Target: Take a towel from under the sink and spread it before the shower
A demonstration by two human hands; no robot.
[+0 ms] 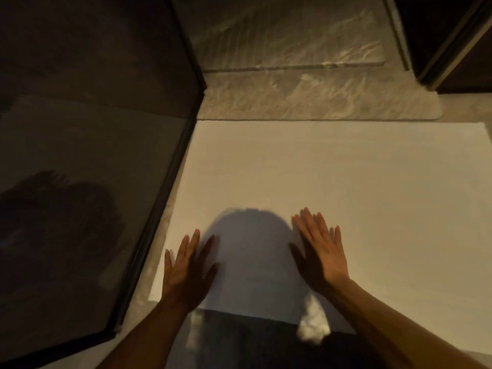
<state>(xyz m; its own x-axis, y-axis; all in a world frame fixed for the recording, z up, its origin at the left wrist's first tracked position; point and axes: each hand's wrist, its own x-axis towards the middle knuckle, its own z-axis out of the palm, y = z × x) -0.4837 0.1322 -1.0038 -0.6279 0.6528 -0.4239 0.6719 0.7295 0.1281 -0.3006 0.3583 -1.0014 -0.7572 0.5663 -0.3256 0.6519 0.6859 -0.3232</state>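
Towel (332, 177) lies flat against marble shower threshold (306, 97); dark glass panel (93, 155) borders left. Left hand (186, 270) and right hand (319, 251) rest spread, palms down.

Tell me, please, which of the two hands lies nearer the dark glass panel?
The left hand; it rests flat near the towel's left edge beside the glass panel.

Both bare forearms reach forward from six o'clock, angled slightly toward each other. The left hand (186, 272) lies flat, palm down, fingers spread and pointing to about one o'clock. The right hand (318, 249) is likewise flat and splayed, fingers aimed toward eleven o'clock.
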